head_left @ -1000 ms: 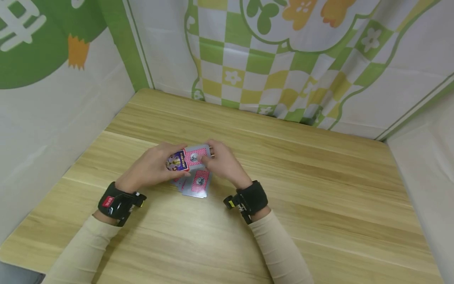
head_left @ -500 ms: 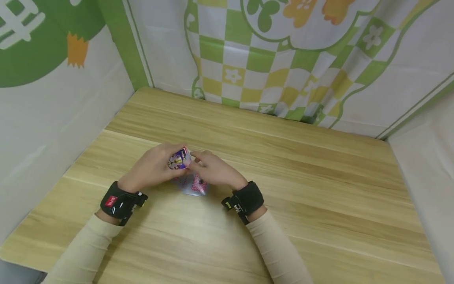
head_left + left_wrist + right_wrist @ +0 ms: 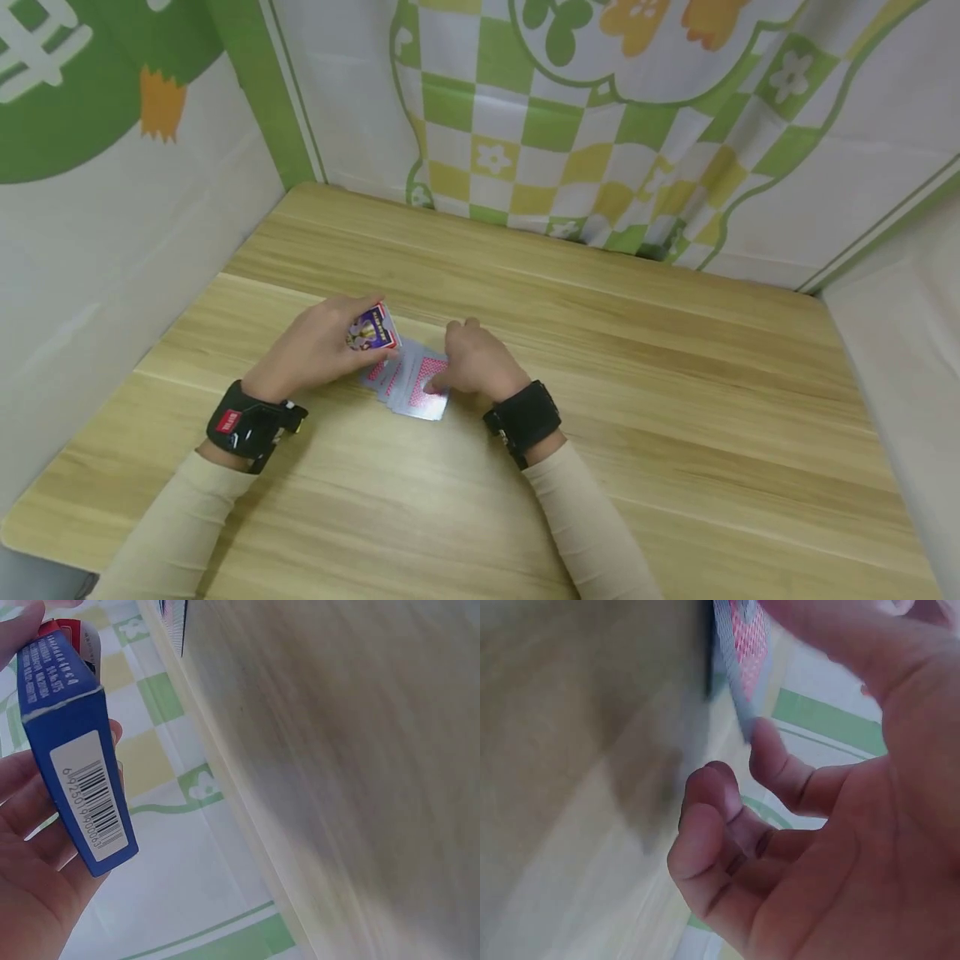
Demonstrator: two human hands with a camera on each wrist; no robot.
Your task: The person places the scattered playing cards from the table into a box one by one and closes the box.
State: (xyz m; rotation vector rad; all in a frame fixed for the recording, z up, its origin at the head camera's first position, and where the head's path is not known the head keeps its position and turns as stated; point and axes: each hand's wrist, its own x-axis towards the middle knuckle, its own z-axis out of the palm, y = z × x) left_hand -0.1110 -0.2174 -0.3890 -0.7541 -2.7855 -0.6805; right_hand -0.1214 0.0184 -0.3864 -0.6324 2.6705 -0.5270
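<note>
My left hand (image 3: pixel 311 346) holds a purple and blue playing card box (image 3: pixel 369 330) between thumb and fingers, raised a little over the table. Its blue narrow side with a barcode (image 3: pixel 88 799) faces the left wrist camera. Just right of the box, several playing cards (image 3: pixel 429 379) with red patterned backs lie loosely fanned. The right hand (image 3: pixel 483 362) pinches the top cards, thumb on their backs and a finger at their edge. In the right wrist view, a stack of cards (image 3: pixel 751 645) stands tilted between that thumb and finger; its far end is out of frame.
Everything rests on a wooden table (image 3: pixel 637 433). Behind it hangs a green, yellow and white checked curtain (image 3: pixel 551 125), with a pale fabric wall (image 3: pixel 135 250) on the left. Both wrists wear black camera bands (image 3: pixel 532 421).
Cards that stuck out of the box a second ago no longer show outside it. My right hand has left the box's end and taken hold of the fanned cards on the table.
</note>
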